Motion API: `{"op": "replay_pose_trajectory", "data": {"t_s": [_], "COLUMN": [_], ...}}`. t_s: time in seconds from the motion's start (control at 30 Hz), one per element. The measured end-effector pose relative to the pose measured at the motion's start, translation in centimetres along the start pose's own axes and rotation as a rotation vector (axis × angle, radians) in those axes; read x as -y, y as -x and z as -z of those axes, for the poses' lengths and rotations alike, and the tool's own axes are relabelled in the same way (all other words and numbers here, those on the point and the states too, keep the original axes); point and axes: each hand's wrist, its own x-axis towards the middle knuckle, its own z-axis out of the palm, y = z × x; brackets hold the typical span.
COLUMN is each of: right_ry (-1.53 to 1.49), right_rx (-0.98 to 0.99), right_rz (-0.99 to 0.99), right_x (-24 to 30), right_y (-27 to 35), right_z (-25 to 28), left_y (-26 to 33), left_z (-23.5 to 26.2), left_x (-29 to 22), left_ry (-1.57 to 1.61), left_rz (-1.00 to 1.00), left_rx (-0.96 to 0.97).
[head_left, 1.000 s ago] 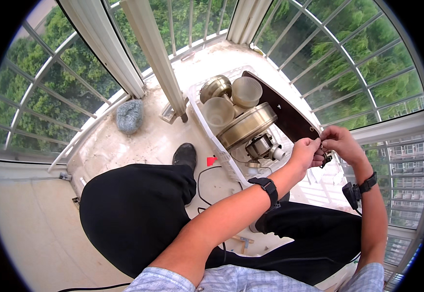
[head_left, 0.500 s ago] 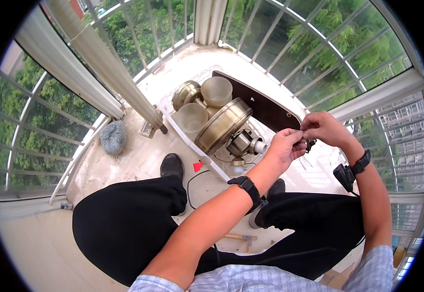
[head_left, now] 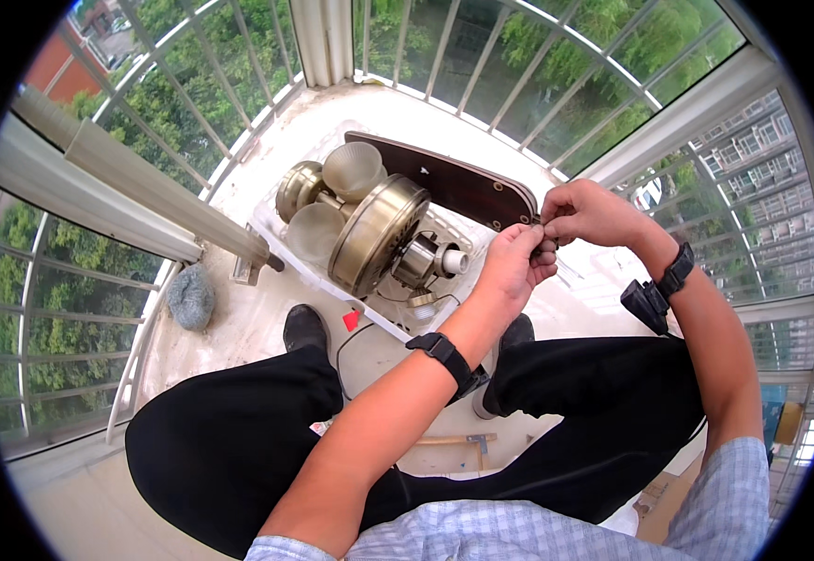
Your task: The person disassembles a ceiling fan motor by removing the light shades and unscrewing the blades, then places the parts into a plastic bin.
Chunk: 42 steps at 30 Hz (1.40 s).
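My left hand (head_left: 514, 266) and my right hand (head_left: 594, 217) meet at the near right end of a dark brown fan blade (head_left: 444, 178). Both pinch with thumb and fingertips. Whatever is between the fingers is too small and covered to name. The blade has holes near its rounded end and leans on a white plastic tray (head_left: 287, 260). In the tray lies a brass-coloured ceiling fan motor (head_left: 379, 236) with frosted glass lampshades (head_left: 353, 170) beside it. A white cylindrical end (head_left: 455, 262) sticks out from the motor's metal hub.
A grey stone-like lump (head_left: 191, 297) rests by the left railing. Near it a pale pole (head_left: 173, 196) slants across. A red scrap (head_left: 351, 320) and a black cable (head_left: 340, 360) lie before the tray. A wooden-handled hammer (head_left: 477, 449) lies between my legs. Barred windows surround the floor.
The view has shifted, so the tray and fan sit further left in it. Both hands stay pinched together, now beside the blade's end.
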Motion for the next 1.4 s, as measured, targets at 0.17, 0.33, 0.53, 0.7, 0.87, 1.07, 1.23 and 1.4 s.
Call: {"op": "replay_pose_trajectory", "data": {"t_s": [0.17,0.33,0.53,0.7,0.87,1.07,1.23,1.4], "right_ry": [0.013,-0.024,-0.028,-0.161,-0.621,-1.039,-1.129,-1.235], "right_rx": [0.042,-0.103,-0.192,-0.196,-0.395,-0.591,-0.64,-0.609], "right_rz": [-0.003,-0.004,0.016,0.001,-0.013,0.004,-0.02,-0.024], "right_x": [-1.1,-2.5,-4.8,-9.9,-18.2,-21.6,-23.1,-23.0], "right_y": [0.6,1.4,3.1,3.6,2.4,-0.9,-2.5,-2.7], "right_z": [0.5,2.3,6.1,6.1,0.6,-6.9,-8.8,-9.5], "left_y": [0.0,-1.2,-1.1,-1.6,-1.9,-0.8,-0.6,0.7], "left_z": [-0.3,2.1,2.3,2.1,2.6,3.0,1.5,-1.8], "left_x": [0.5,1.6,0.5,1.3,3.4,4.5,3.9,0.5], "left_ry": [0.011,-0.043,-0.151,-0.198,-0.259,-0.38,-0.486,-0.663], "left_rz": [0.039,0.114,0.091,0.112,0.181,0.249,0.328,0.426], "left_rx": [0.014,-0.083,-0.314,-0.333,-0.336,-0.374,-0.321,-0.285]}}
